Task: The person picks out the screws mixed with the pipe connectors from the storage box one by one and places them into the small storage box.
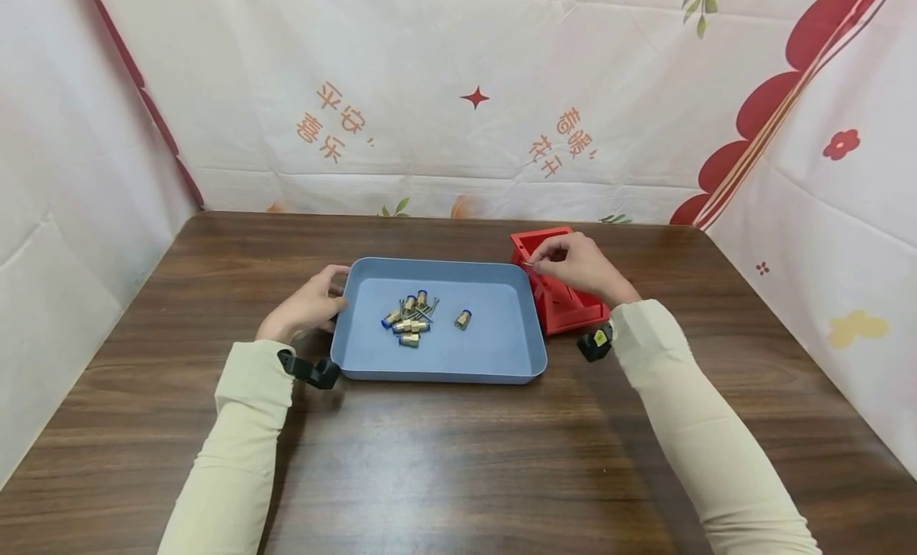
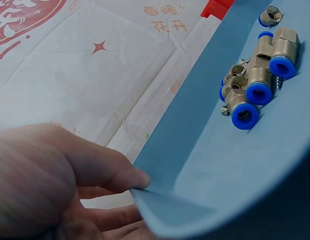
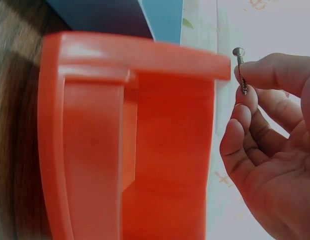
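Note:
My left hand (image 1: 306, 304) holds the left end of a shallow blue-grey tray (image 1: 494, 344), its thumb at the rim in the left wrist view. In the tray lies a small heap of brass push-in fittings (image 2: 259, 80) with blue collars, mixed with screws (image 1: 433, 306). A single fitting (image 1: 463, 320) lies apart, right of the heap. My right hand (image 1: 582, 264) pinches one small screw (image 3: 241, 70) between thumb and forefinger, over the red plastic bin (image 1: 569, 318) at the tray's right end.
Everything stands on a dark wood-grain table (image 1: 430, 467). A printed white cloth (image 1: 444, 157) hangs behind it and along both sides. The bin's raised walls stand close against the tray's right edge.

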The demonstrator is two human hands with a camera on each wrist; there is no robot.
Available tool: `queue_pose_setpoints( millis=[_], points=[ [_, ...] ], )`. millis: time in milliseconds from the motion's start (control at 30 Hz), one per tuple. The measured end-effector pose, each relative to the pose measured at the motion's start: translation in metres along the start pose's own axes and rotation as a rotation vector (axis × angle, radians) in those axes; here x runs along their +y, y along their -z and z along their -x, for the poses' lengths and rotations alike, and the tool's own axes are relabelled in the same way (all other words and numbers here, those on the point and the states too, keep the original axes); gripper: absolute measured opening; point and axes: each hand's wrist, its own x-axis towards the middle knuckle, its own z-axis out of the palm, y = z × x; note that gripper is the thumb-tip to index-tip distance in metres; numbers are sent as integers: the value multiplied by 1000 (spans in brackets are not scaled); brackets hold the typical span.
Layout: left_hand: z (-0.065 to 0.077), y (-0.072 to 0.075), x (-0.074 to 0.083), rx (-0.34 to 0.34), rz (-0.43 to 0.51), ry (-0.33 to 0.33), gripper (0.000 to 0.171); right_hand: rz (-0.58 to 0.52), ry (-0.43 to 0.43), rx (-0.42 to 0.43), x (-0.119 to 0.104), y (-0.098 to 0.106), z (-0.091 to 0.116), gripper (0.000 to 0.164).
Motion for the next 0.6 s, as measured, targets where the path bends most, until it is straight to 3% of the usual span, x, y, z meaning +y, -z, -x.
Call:
queue_pose_setpoints(
  millis=[600],
  points=[
    [0, 1, -2, -21, 3, -24, 61, -1, -60, 8, 20, 10, 6, 21]
  ],
)
